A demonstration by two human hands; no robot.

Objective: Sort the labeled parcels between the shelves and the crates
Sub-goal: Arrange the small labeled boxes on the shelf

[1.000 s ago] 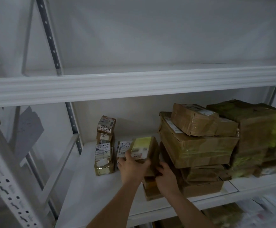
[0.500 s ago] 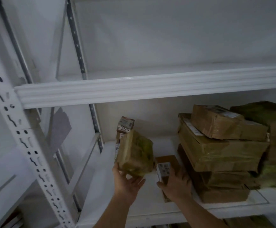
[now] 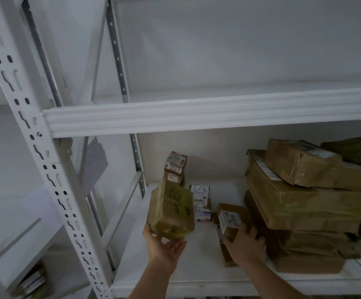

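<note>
Parcel lifted off the shelf, second one in hand

Parcel number one, the green-taped parcel (image 3: 172,212), is now up in the air. A second ago it sat on the lower shelf (image 3: 203,264) with both hands on it, and half a second ago it was just coming up. Now the left hand (image 3: 164,248) holds it from below, palm up, fingers curled round its bottom edge. It tilts a little and hangs in front of the tall stack of small labeled boxes (image 3: 175,169).

The right hand (image 3: 245,244) has closed on a small brown box with a white label (image 3: 231,221). Fingers wrap its right side. The box still seems to rest on a flat brown box (image 3: 225,255) under it.

This looks like the picking-up step. Both parcels are likely about to leave the shelf for a crate, though no crate is in view.

Room to move: the big pile of brown parcels (image 3: 308,203) stands just beside the right hand, touching or nearly so. A bump there could shake the pile. The white labeled parcel (image 3: 201,201) stands behind, between the two hands. The upper shelf beam (image 3: 196,117) hangs well above the lifted parcel. The holed post (image 3: 46,169) is off to the left. The way straight back toward the person looks open.
</note>
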